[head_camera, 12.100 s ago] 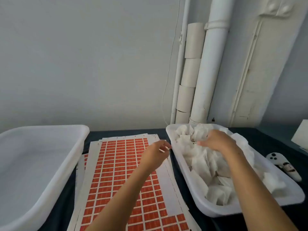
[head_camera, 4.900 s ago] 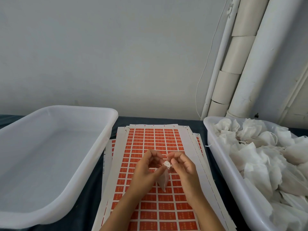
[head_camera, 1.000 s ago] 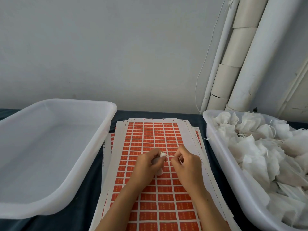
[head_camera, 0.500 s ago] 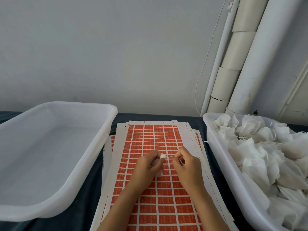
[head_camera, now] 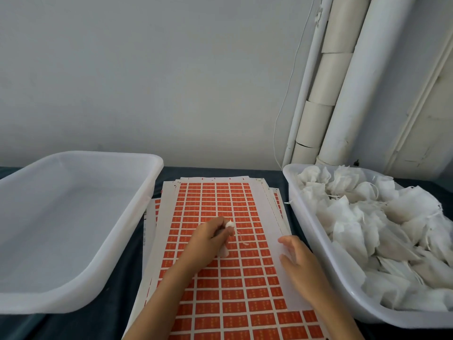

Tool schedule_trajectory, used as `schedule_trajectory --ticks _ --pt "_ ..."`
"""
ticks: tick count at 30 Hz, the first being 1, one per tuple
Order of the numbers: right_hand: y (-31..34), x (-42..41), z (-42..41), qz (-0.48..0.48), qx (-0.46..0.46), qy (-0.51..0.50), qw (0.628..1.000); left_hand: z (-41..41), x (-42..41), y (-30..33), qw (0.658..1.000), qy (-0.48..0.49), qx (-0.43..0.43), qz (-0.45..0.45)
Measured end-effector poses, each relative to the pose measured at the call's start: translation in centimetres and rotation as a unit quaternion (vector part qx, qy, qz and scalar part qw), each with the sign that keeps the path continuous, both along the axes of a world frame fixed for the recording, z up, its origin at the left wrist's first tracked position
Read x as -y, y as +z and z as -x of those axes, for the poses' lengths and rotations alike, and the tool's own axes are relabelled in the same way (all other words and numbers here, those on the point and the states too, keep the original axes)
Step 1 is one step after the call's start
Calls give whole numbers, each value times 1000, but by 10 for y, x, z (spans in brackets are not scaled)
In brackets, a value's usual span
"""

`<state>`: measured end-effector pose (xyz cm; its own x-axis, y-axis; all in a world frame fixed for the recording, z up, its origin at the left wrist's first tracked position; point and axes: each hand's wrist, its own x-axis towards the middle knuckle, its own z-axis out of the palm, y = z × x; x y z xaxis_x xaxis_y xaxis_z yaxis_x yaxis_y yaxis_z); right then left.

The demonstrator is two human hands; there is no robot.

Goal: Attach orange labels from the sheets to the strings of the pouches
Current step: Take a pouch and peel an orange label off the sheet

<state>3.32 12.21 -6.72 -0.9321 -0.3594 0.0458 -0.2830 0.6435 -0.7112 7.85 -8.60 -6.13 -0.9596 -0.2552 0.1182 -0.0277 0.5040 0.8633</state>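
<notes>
A stack of sheets of orange labels (head_camera: pixel 220 200) lies on the dark table between two tubs. My left hand (head_camera: pixel 208 239) grips a small white pouch (head_camera: pixel 229 225) above the middle of the top sheet; the pouch's gathered top pokes out by the thumb and its body shows below the hand. Its thin string (head_camera: pixel 242 239) hangs loose to the right over the labels. My right hand (head_camera: pixel 299 258) lies with fingers relaxed on the white right margin of the sheet, holding nothing.
A white tub (head_camera: pixel 297 212) on the right is heaped with white pouches (head_camera: pixel 372 217) and their strings. A larger white tub (head_camera: pixel 137 217) stands on the left. White pipes (head_camera: pixel 343 94) run up the wall behind.
My right hand has let go of the string and moved right and down onto the sheet's margin. The string now hangs slack. My left hand keeps the pouch in place.
</notes>
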Motion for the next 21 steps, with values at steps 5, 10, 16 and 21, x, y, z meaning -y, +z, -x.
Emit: schedule_trajectory --ticks 5,10,16,21 --pt "3 -16 -22 -32 13 5 999 -19 -15 5 998 -10 56 40" --pt "1 -29 -48 -93 26 25 995 -42 -47 -16 992 10 57 111" --pt "-7 -29 -65 -120 48 -17 991 -45 -74 -37 978 28 -35 202" --pt "-13 -24 -66 -96 37 -36 994 -30 -70 -42 963 5 -52 265"
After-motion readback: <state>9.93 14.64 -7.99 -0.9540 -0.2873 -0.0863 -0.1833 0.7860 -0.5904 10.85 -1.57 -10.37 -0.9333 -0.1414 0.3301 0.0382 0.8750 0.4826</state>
